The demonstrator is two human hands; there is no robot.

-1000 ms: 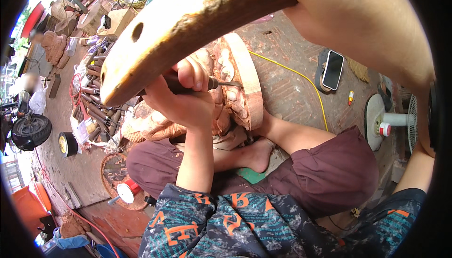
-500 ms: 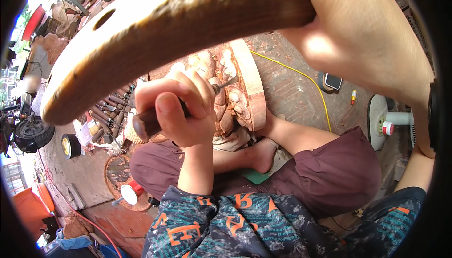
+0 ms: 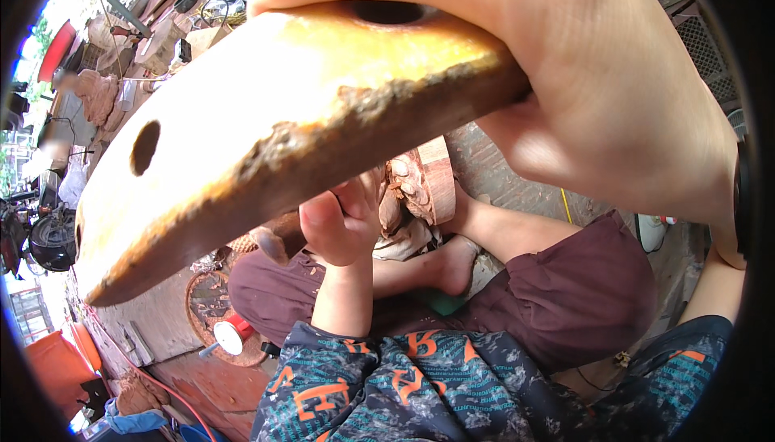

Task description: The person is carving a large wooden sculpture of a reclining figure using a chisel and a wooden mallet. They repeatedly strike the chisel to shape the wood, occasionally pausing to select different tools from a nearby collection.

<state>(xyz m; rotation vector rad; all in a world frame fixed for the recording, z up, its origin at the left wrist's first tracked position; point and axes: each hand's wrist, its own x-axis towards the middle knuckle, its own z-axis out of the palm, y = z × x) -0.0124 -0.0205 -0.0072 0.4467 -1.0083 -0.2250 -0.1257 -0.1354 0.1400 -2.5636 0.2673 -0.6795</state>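
Close to the camera, my right hand (image 3: 589,79) is closed around the end of a thick wooden mallet (image 3: 315,71), a curved slab with dark holes and a chipped edge. Beneath it, my left hand (image 3: 347,228) grips the wooden handle of a carving chisel (image 3: 282,236); the slab covers its blade and part of the hand. Past my left hand lies a carved wood block (image 3: 412,188) with rounded relief shapes and a pale, smooth side. It lies by my bare foot (image 3: 452,268), with whitish cloth (image 3: 404,240) under its near end. Much of the carving is hidden by the mallet.
My crossed legs in maroon trousers (image 3: 557,297) frame the near side. At left are a red-and-white round object (image 3: 232,335), a rusty round plate (image 3: 206,297), a red cord (image 3: 153,377) and an orange container (image 3: 56,365). A yellow cord (image 3: 567,204) shows at right.
The mallet has swung lower and turned, showing more of its broad face and holes. It now covers the chisel blade, most of the carving and the tools at left.
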